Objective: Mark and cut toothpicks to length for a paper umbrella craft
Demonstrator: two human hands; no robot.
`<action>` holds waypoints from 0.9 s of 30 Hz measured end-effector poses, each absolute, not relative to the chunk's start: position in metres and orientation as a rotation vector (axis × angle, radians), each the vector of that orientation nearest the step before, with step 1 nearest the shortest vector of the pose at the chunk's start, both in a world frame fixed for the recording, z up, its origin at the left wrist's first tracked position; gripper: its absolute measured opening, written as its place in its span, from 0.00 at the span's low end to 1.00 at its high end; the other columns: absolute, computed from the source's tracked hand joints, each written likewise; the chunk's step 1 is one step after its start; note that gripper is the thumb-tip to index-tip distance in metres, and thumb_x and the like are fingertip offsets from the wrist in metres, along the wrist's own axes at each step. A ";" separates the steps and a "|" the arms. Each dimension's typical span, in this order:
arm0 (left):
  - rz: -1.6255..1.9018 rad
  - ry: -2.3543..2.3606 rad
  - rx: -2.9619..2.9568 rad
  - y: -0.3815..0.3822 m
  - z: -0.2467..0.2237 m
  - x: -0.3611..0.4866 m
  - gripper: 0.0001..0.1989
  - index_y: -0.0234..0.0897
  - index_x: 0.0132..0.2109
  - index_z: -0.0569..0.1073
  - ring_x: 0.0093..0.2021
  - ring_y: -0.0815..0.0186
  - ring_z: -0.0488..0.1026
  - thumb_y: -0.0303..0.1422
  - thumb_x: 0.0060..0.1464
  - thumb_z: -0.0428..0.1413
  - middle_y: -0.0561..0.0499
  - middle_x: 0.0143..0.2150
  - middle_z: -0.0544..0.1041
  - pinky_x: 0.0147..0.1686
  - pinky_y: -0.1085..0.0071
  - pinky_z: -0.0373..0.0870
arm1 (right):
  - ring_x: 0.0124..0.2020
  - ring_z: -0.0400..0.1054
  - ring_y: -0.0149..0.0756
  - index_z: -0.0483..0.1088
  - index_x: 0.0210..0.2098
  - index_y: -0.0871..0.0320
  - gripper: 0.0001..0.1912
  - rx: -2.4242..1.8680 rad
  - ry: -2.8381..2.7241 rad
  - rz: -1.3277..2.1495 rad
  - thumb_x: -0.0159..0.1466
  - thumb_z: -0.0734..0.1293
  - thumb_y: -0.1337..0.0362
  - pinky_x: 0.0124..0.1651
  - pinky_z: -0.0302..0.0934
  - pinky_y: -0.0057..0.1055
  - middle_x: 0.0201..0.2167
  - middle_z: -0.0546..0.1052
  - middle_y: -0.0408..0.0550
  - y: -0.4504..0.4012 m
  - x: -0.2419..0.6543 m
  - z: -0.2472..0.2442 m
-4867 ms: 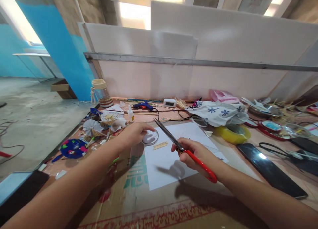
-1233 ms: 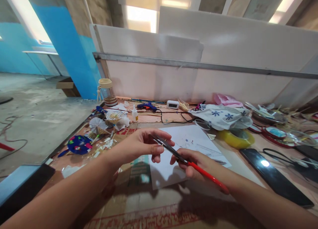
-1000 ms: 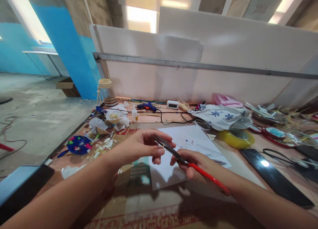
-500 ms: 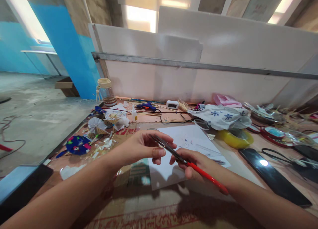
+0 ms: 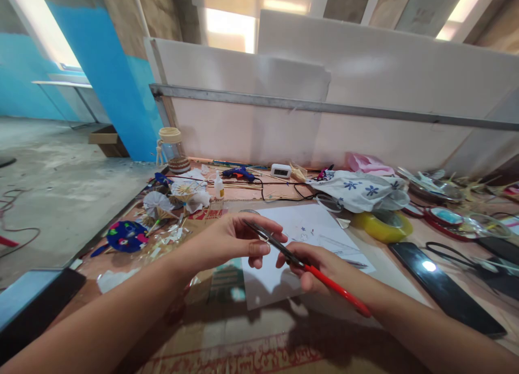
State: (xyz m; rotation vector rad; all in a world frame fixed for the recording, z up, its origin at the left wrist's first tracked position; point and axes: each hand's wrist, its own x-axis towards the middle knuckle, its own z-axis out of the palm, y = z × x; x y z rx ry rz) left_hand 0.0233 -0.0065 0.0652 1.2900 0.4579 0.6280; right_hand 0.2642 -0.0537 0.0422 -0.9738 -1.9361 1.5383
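Observation:
Red-handled scissors or pliers point(image 5: 336, 290) lie across my right hand point(image 5: 314, 263), whose fingers wrap round them near the pivot. Their dark tips point up and left, to the fingers of my left hand point(image 5: 247, 241). That hand is pinched around something small by the tips that I cannot make out. Both hands are above a white sheet of paper point(image 5: 263, 287) with small blue drawings, which lies on a cardboard sheet point(image 5: 194, 320). A dark pen point(image 5: 357, 264) rests on the paper, beyond my right hand.
Behind are a glue bottle point(image 5: 219, 186), a blue glue gun point(image 5: 239, 173), a white timer point(image 5: 281, 171) and a jar point(image 5: 172, 149). To the right are yellow tape point(image 5: 383, 226), a patterned cloth point(image 5: 360, 191) and a black phone point(image 5: 450, 290). Fabric pieces point(image 5: 125, 236) lie left.

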 end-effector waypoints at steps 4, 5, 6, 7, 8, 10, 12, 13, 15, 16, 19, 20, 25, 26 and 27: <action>0.627 0.466 1.287 -0.005 0.063 0.023 0.14 0.40 0.46 0.80 0.25 0.74 0.76 0.30 0.51 0.67 0.46 0.46 0.82 0.26 0.77 0.72 | 0.30 0.58 0.33 0.70 0.45 0.57 0.39 -1.011 -1.987 1.467 0.53 0.65 0.30 0.31 0.55 0.27 0.32 0.69 0.44 -0.052 0.265 0.038; 0.625 0.471 1.287 -0.005 0.063 0.023 0.14 0.40 0.47 0.79 0.25 0.74 0.76 0.31 0.51 0.67 0.46 0.46 0.81 0.26 0.77 0.71 | 0.30 0.58 0.33 0.70 0.45 0.57 0.39 -1.019 -1.995 1.456 0.53 0.65 0.30 0.30 0.55 0.27 0.31 0.69 0.44 -0.051 0.266 0.037; 0.624 0.475 1.288 -0.005 0.062 0.023 0.15 0.40 0.47 0.79 0.25 0.74 0.76 0.31 0.51 0.67 0.46 0.47 0.81 0.26 0.77 0.71 | 0.30 0.58 0.33 0.70 0.45 0.57 0.39 -1.023 -2.000 1.451 0.53 0.64 0.29 0.30 0.54 0.27 0.31 0.69 0.44 -0.051 0.266 0.037; 0.621 0.476 1.291 -0.005 0.062 0.023 0.15 0.40 0.47 0.79 0.25 0.74 0.76 0.31 0.51 0.67 0.46 0.47 0.81 0.26 0.77 0.71 | 0.30 0.57 0.33 0.70 0.45 0.57 0.39 -1.023 -2.002 1.445 0.53 0.64 0.29 0.30 0.54 0.26 0.31 0.69 0.44 -0.051 0.266 0.036; 0.618 0.474 1.291 -0.005 0.062 0.023 0.15 0.40 0.47 0.79 0.25 0.74 0.76 0.31 0.51 0.66 0.46 0.47 0.81 0.27 0.77 0.71 | 0.30 0.57 0.33 0.70 0.45 0.57 0.39 -1.017 -2.002 1.443 0.53 0.65 0.29 0.30 0.54 0.26 0.31 0.69 0.44 -0.051 0.266 0.036; 0.616 0.463 1.288 -0.005 0.062 0.023 0.14 0.42 0.47 0.80 0.26 0.74 0.76 0.31 0.52 0.66 0.47 0.47 0.81 0.27 0.77 0.72 | 0.30 0.58 0.33 0.71 0.45 0.58 0.39 -0.999 -1.991 1.458 0.52 0.66 0.30 0.30 0.54 0.26 0.32 0.69 0.44 -0.050 0.266 0.035; 0.616 0.447 1.282 -0.005 0.063 0.022 0.14 0.43 0.47 0.80 0.26 0.75 0.76 0.30 0.52 0.66 0.49 0.46 0.82 0.27 0.78 0.72 | 0.30 0.58 0.33 0.71 0.44 0.58 0.38 -0.974 -1.965 1.499 0.51 0.67 0.31 0.30 0.54 0.26 0.33 0.69 0.44 -0.050 0.266 0.036; 0.616 0.440 1.284 -0.005 0.063 0.022 0.13 0.43 0.47 0.80 0.26 0.75 0.76 0.30 0.52 0.66 0.49 0.46 0.82 0.27 0.79 0.72 | 0.30 0.58 0.33 0.71 0.44 0.58 0.38 -0.970 -1.947 1.517 0.52 0.67 0.31 0.30 0.54 0.26 0.33 0.69 0.45 -0.050 0.266 0.037; 0.614 0.430 1.291 -0.004 0.063 0.022 0.13 0.44 0.47 0.80 0.26 0.75 0.77 0.29 0.53 0.66 0.50 0.46 0.82 0.27 0.79 0.72 | 0.30 0.58 0.33 0.71 0.44 0.58 0.37 -0.970 -1.926 1.532 0.52 0.68 0.32 0.30 0.54 0.26 0.33 0.69 0.44 -0.051 0.265 0.039; 0.612 0.426 1.292 -0.004 0.062 0.022 0.13 0.44 0.47 0.80 0.27 0.75 0.77 0.29 0.53 0.65 0.50 0.46 0.82 0.27 0.79 0.73 | 0.30 0.58 0.33 0.71 0.44 0.57 0.36 -0.972 -1.923 1.531 0.52 0.68 0.32 0.31 0.54 0.27 0.33 0.69 0.44 -0.052 0.265 0.040; 0.610 0.421 1.289 -0.003 0.061 0.022 0.13 0.45 0.47 0.80 0.26 0.76 0.77 0.29 0.53 0.65 0.51 0.46 0.82 0.27 0.80 0.73 | 0.32 0.58 0.34 0.70 0.44 0.57 0.35 -0.976 -1.924 1.521 0.53 0.68 0.33 0.31 0.55 0.27 0.34 0.69 0.45 -0.054 0.264 0.042; 0.611 0.422 1.287 -0.002 0.061 0.022 0.13 0.45 0.47 0.80 0.26 0.76 0.77 0.29 0.53 0.65 0.51 0.46 0.82 0.27 0.80 0.73 | 0.32 0.58 0.34 0.70 0.44 0.57 0.35 -0.979 -1.929 1.512 0.53 0.68 0.33 0.32 0.55 0.27 0.34 0.69 0.45 -0.054 0.264 0.042; 0.618 0.435 1.302 -0.004 0.061 0.022 0.14 0.45 0.47 0.80 0.26 0.76 0.77 0.29 0.53 0.66 0.51 0.45 0.82 0.27 0.81 0.73 | 0.31 0.57 0.34 0.70 0.43 0.57 0.35 -0.991 -1.980 1.446 0.53 0.67 0.32 0.31 0.54 0.27 0.32 0.68 0.44 -0.053 0.265 0.039; 0.619 0.436 1.302 -0.004 0.061 0.022 0.14 0.45 0.47 0.80 0.26 0.76 0.77 0.29 0.53 0.66 0.51 0.45 0.82 0.27 0.81 0.73 | 0.31 0.57 0.33 0.70 0.44 0.57 0.35 -0.988 -1.977 1.448 0.54 0.67 0.32 0.31 0.54 0.27 0.32 0.68 0.44 -0.053 0.265 0.038; 0.620 0.435 1.302 -0.004 0.061 0.022 0.13 0.45 0.47 0.80 0.26 0.76 0.77 0.30 0.53 0.65 0.51 0.45 0.82 0.27 0.81 0.73 | 0.31 0.57 0.33 0.70 0.44 0.57 0.35 -0.981 -1.972 1.455 0.54 0.67 0.32 0.30 0.54 0.26 0.31 0.68 0.44 -0.052 0.265 0.037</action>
